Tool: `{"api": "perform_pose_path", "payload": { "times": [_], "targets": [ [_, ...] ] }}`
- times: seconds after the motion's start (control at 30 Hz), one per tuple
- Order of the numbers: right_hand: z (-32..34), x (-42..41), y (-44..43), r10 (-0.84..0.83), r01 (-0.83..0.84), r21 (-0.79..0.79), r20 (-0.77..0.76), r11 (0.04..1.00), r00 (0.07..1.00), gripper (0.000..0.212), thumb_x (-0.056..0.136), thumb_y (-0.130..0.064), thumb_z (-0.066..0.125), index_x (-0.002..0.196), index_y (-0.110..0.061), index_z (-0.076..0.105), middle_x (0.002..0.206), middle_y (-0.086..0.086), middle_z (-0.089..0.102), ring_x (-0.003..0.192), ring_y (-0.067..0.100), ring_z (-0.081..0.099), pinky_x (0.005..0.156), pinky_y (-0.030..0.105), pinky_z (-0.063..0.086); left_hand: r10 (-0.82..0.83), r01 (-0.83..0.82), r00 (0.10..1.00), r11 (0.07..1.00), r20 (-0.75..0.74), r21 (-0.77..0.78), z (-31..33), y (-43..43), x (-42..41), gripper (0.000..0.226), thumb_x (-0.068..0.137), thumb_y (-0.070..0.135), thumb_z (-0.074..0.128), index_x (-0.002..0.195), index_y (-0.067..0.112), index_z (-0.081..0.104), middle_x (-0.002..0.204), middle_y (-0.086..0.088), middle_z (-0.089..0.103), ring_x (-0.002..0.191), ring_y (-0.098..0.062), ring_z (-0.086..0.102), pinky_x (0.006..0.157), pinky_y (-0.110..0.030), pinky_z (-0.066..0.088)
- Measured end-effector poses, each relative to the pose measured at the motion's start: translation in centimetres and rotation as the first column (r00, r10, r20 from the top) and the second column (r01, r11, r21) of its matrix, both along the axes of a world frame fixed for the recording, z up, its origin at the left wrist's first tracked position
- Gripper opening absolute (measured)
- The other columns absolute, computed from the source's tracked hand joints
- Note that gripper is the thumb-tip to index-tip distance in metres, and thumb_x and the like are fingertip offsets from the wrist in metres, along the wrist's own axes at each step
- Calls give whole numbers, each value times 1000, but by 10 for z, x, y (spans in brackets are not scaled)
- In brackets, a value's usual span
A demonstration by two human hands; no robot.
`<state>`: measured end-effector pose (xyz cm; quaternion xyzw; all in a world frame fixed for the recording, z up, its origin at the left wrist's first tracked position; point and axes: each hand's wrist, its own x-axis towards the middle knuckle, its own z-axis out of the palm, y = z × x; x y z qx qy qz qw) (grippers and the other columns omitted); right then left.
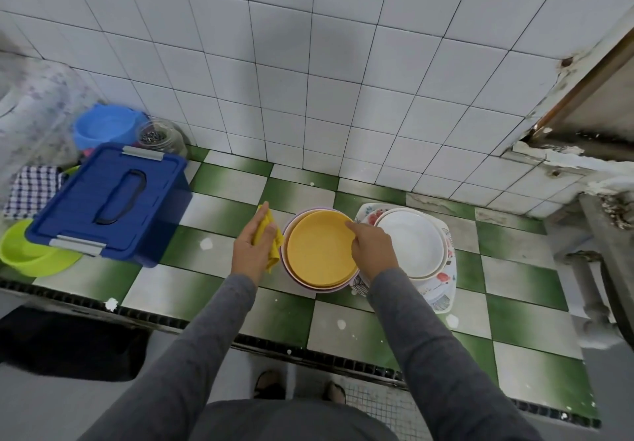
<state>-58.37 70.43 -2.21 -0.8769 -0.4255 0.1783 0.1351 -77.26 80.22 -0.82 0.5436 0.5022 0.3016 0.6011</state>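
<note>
Clutching yellow cloth (276,246) in left hand (250,248), pinching yellow plate (319,252) rim with right hand (374,248); next, probably lifting to wipe.

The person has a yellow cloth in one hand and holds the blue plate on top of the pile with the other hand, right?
Almost. The top plate is yellow, not blue, as the head view shows. The rest is right: the left hand holds the yellow cloth, and the right hand holds that plate by its rim.
</note>
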Motion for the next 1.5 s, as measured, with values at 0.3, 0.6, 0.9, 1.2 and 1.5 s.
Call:
{"api": "perform_pose_path", "payload": {
  "times": [0.3, 0.6, 0.9, 1.2, 1.5],
  "targets": [
    [1, -5, -1, -54, 56, 39, -65, 998, 996, 43, 103, -6, 47, 144, -16, 53, 143, 11, 56, 129, 28, 53, 113, 39, 39, -9, 9, 1000, 1000, -17, 17, 2, -1, -3, 46, 102, 24, 53, 147, 31, 46, 156, -4, 37, 126, -19, 44, 76, -9, 46],
    [-3, -8, -9, 72, -76, -30, -130, 997, 989, 65, 97, -27, 64, 153, -13, 32, 157, 9, 34, 142, 26, 36, 117, 39, 33, -14, 14, 1000, 1000, -28, -2, 4, -2, -7, 45, 103, 27, 52, 147, 32, 46, 154, -2, 38, 99, -5, 48, 54, 0, 43],
    [-10, -11, -11, 137, -164, -118, -208, 979, 968, 132, 66, -47, 90, 156, -17, -1, 159, 6, 16, 147, 27, 19, 120, 46, 25, -25, 25, 999, 1000, -23, 4, 2, -2, -7, 45, 102, 25, 53, 146, 32, 47, 155, -4, 38, 96, -1, 49, 56, 0, 43],
    [-20, -13, -10, 196, -212, -137, -119, 968, 973, 150, 55, -55, 93, 155, -12, -9, 159, 9, 9, 148, 32, 12, 122, 49, 19, -27, 27, 999, 1000, -21, 7, 0, 0, -9, 46, 102, 26, 53, 147, 35, 46, 155, -2, 38, 117, -13, 44, 64, -2, 41],
    [-20, -11, -12, 191, -203, -72, -146, 977, 971, 145, 55, -57, 92, 155, -15, -4, 152, 7, 17, 143, 27, 20, 121, 46, 25, -18, 17, 999, 1000, -46, -2, -3, 2, -10, 45, 102, 27, 52, 146, 34, 47, 154, -3, 39, 117, -15, 43, 68, -9, 40]
  ]
}}
